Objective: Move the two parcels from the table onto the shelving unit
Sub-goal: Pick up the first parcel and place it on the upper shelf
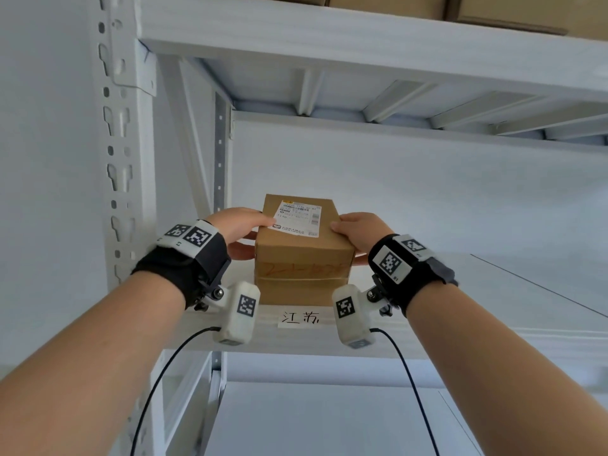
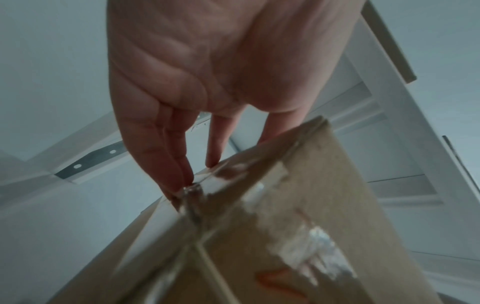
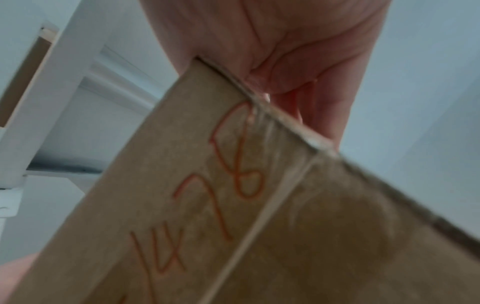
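A brown cardboard parcel (image 1: pixel 302 255) with a white shipping label on top and orange handwriting on its front sits directly above a second brown parcel (image 1: pixel 301 289), which stands at the front edge of the white shelf (image 1: pixel 460 327). My left hand (image 1: pixel 237 228) grips the upper parcel's left side, thumb over the top edge. My right hand (image 1: pixel 362 230) grips its right side the same way. In the left wrist view, fingers (image 2: pixel 155 154) lie along the parcel (image 2: pixel 298 205). In the right wrist view the right hand (image 3: pixel 298 51) clasps the edge of the parcel (image 3: pixel 182 185).
A white slotted upright (image 1: pixel 121 143) stands close to the left of the parcels. The shelf above (image 1: pixel 362 37) carries more brown boxes (image 1: pixel 493 8). A paper tag (image 1: pixel 301 319) with handwriting is stuck on the shelf's front edge. Bare shelf surface (image 1: pixel 493 284) stretches to the right.
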### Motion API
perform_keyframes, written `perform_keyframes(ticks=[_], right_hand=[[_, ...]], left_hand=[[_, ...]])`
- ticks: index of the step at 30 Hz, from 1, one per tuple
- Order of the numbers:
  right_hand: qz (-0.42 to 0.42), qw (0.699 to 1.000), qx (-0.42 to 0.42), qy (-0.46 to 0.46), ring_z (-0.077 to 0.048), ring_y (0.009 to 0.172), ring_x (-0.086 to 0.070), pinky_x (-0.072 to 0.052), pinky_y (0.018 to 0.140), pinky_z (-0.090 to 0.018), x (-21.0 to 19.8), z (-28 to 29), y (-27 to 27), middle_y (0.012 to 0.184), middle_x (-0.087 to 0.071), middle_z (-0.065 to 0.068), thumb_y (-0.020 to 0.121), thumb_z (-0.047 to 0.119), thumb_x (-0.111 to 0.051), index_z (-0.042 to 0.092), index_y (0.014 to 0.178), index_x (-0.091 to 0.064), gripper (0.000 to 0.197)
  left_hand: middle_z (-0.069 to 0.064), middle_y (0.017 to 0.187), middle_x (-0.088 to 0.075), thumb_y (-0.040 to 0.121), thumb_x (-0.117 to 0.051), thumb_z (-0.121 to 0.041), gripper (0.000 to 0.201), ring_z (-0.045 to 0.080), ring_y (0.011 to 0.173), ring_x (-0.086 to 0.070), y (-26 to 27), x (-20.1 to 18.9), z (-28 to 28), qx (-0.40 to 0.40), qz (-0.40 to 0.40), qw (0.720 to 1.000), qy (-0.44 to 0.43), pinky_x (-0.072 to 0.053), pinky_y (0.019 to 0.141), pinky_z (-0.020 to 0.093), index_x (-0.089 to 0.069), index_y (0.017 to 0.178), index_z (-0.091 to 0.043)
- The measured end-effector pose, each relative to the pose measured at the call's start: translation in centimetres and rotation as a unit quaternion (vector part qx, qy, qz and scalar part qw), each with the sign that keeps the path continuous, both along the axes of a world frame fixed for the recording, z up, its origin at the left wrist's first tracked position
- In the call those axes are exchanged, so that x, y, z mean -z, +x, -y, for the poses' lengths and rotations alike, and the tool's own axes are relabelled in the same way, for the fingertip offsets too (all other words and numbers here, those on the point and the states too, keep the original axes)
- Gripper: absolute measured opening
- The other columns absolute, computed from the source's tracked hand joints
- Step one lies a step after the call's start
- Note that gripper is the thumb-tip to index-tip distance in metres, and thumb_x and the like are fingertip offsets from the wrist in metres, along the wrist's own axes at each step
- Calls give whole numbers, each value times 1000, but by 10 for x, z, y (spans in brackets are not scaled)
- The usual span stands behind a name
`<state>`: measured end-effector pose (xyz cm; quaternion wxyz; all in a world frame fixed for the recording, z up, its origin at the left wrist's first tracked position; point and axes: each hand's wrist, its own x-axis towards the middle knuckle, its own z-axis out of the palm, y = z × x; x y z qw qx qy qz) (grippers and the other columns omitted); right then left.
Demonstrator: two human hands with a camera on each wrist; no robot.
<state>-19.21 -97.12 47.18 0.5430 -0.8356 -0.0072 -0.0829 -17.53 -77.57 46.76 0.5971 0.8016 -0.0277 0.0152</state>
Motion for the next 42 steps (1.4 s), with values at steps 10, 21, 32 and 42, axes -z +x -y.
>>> perform_keyframes(ticks=[10, 21, 32, 42], right_hand=[[-78, 996, 16, -31, -28, 81, -63, -57, 81, -41, 0, 1, 21, 82, -58, -11, 93, 23, -52, 4, 115, -52, 28], [-36, 998, 45, -23, -36, 95, -67, -55, 87, -49, 7, 3, 30, 116, -62, -18, 94, 39, -42, 4, 118, -52, 43], [151, 977, 64, -136, -24, 117, -53, -40, 93, -34, -2, 14, 3, 133, -54, -5, 92, 41, -45, 16, 133, -45, 48], [304, 886, 64, -345, -25, 135, -32, -34, 109, -42, 12, -4, -53, 144, -42, -4, 89, 40, -48, 21, 139, -36, 55]], left_hand=[[11, 96, -66, 77, -68, -36, 37, 20, 75, -67, 21, 17, 0, -40, -35, 998, -46, -59, 65, 29, -66, 108, -17], [10, 110, -63, 80, -57, -56, 52, 31, 100, -64, 18, 16, 0, -64, -24, 998, -14, -54, 87, 44, -59, 116, -18], [5, 136, -47, 80, -59, -46, 59, 25, 117, -50, -24, -8, -8, -132, 181, 949, 223, -42, 84, 32, -44, 132, -24], [6, 128, -49, 80, -55, -45, 56, 29, 116, -45, -93, -4, 15, -204, 382, 766, 475, -40, 91, 41, -44, 131, -25]])
